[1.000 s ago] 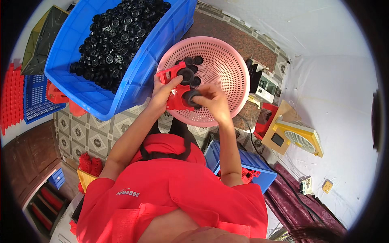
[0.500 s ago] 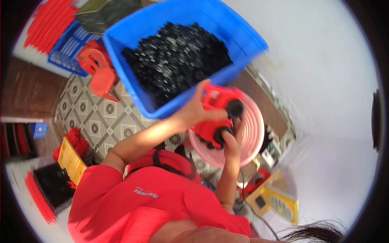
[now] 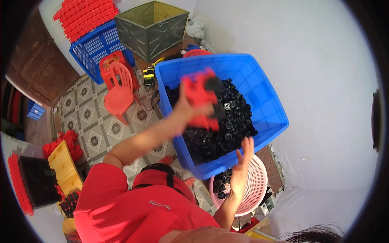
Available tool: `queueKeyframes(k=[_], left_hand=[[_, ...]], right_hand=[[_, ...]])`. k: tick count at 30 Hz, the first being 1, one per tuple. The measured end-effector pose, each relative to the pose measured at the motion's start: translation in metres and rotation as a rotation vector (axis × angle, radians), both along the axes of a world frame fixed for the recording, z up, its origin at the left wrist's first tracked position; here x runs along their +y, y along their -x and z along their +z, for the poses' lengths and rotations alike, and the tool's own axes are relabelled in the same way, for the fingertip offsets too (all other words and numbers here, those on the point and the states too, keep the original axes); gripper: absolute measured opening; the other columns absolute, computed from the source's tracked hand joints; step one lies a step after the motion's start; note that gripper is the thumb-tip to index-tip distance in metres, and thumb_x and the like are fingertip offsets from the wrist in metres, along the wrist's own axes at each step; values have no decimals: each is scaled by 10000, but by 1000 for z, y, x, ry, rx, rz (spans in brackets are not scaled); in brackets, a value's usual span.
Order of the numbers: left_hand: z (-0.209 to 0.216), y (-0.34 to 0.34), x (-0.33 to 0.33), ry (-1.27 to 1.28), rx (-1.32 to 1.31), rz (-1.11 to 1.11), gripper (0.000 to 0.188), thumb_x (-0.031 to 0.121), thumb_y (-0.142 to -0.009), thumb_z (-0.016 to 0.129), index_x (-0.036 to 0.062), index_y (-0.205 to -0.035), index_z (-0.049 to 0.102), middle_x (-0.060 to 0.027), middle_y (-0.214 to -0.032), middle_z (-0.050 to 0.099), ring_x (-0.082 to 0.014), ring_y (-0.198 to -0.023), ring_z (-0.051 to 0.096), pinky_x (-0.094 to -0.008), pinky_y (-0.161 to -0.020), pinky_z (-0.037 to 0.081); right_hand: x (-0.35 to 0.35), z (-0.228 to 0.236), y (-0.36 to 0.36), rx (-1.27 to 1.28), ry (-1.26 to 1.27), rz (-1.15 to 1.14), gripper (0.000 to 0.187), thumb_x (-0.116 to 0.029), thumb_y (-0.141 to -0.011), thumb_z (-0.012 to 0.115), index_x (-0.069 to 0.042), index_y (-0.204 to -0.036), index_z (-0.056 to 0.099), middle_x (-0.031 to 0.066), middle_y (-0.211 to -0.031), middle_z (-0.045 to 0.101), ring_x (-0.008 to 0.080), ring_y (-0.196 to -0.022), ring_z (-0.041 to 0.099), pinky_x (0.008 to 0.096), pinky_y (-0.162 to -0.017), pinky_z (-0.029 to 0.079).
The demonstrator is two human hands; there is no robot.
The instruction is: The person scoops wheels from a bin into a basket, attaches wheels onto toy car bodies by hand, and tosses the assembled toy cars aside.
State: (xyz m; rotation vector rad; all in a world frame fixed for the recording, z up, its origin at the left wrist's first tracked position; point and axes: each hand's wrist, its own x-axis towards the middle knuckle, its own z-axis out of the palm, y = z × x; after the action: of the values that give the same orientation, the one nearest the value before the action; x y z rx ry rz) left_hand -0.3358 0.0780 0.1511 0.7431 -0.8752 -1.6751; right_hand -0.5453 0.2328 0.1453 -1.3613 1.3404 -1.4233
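Note:
My left hand (image 3: 185,108) grips a red plastic toy car (image 3: 199,90) that has black wheels on its side. Hand and car are blurred by motion, above a big blue bin (image 3: 269,107) holding a heap of small black wheels (image 3: 231,127). My right hand (image 3: 240,178) holds nothing; its fingers are raised and apart beside the bin's near right corner. Below that hand stands a round pink basket (image 3: 256,178) with several black wheels (image 3: 221,184) at its left side.
At the back left are a plastic chair (image 3: 118,98), a red stool (image 3: 110,60), a blue crate (image 3: 87,50) with stacked red parts (image 3: 87,18), and a dark green box (image 3: 156,34). A wooden board (image 3: 65,166) stands at left. A white wall (image 3: 324,101) bounds the right.
My right hand has let go of the toy car. My left hand has carried it from over the pink basket to over the blue bin. The whole view has shifted too.

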Motion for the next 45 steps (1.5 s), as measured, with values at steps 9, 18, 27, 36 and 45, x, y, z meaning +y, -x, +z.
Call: queueKeyframes(k=[9,18,27,36,45], left_hand=[[36,-212,-361,-138,164,409,803,430,-834,704,204,-1452,242,-236,-1487,221,-522,-1239,392,-695,-927,408],[-25,-6,-129,309,-287,-471,545,296,-974,504,42,-1434,361,-124,-1231,531,-224,-1008,544,-316,-879,418],[-35,129,196,216,-297,-1330,863,499,-766,732,-24,-1343,360,-121,-793,570,-220,-579,537,-311,-525,449],[-101,193,383,-132,-374,-1865,646,206,-827,647,-4,-1367,360,-173,-981,634,-261,-891,649,-327,-770,494],[-135,226,429,-135,-401,-1788,810,285,-810,712,57,-1457,282,-151,-1238,567,-250,-1100,586,-338,-916,462]], right_hand=[[90,-28,-50,-51,-342,-173,396,-100,-913,618,7,-1287,543,122,-1248,583,200,-1112,578,319,-960,447],[168,-84,-48,2,-253,-838,261,-182,-896,668,-12,-1094,659,58,-946,690,128,-862,633,280,-765,505],[545,-275,32,625,-826,-2435,556,-298,-790,740,13,-1200,530,215,-1124,567,382,-1045,522,444,-897,424],[719,-367,6,-634,-1388,-2346,1133,-293,-636,830,-103,-1488,109,296,-1323,462,431,-1215,482,488,-1002,413],[608,-234,-37,-980,149,-1362,863,-104,-604,688,-8,-1410,394,73,-1298,520,175,-1162,516,272,-906,443]])
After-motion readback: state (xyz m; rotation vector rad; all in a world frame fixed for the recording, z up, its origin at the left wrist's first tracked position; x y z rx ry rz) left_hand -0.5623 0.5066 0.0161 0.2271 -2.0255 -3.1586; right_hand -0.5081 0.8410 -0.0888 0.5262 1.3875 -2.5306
